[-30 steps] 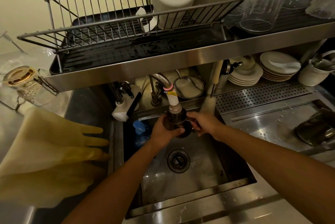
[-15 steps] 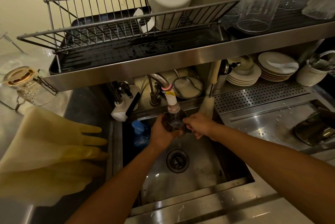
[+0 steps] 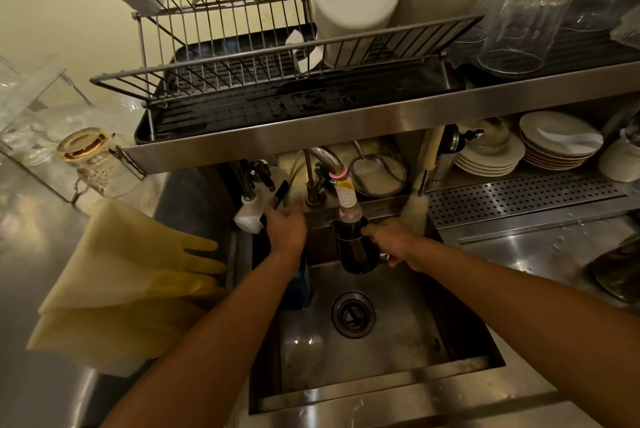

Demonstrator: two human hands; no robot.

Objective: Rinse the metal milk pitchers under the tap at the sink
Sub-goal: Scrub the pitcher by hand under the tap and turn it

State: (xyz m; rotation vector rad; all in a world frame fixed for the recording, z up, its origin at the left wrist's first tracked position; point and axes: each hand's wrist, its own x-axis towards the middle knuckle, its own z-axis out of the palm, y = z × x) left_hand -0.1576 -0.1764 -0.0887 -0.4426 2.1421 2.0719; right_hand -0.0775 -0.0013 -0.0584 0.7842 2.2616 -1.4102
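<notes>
A dark metal milk pitcher [image 3: 354, 249] hangs upright over the sink [image 3: 381, 358], right under the tap's ribbed white nozzle [image 3: 347, 202]. My right hand [image 3: 389, 237] grips the pitcher by its handle on the right side. My left hand [image 3: 287, 225] is off the pitcher, fingers spread, reaching to the back left of the sink near a black lever [image 3: 281, 193] and the tap base. I cannot tell whether water is running. Another metal pitcher [image 3: 620, 272] lies on its side on the counter at the far right.
Yellow rubber gloves [image 3: 138, 265] drape over the counter left of the sink. A blue object [image 3: 298, 284] sits in the sink's left corner. The drain [image 3: 352, 314] is mid-basin. A steel shelf with a dish rack [image 3: 277, 81] overhangs the tap. Stacked plates [image 3: 554, 143] stand back right.
My left hand has let go of the pitcher and moved left and back toward the tap lever. My right hand now holds the pitcher alone under the nozzle.
</notes>
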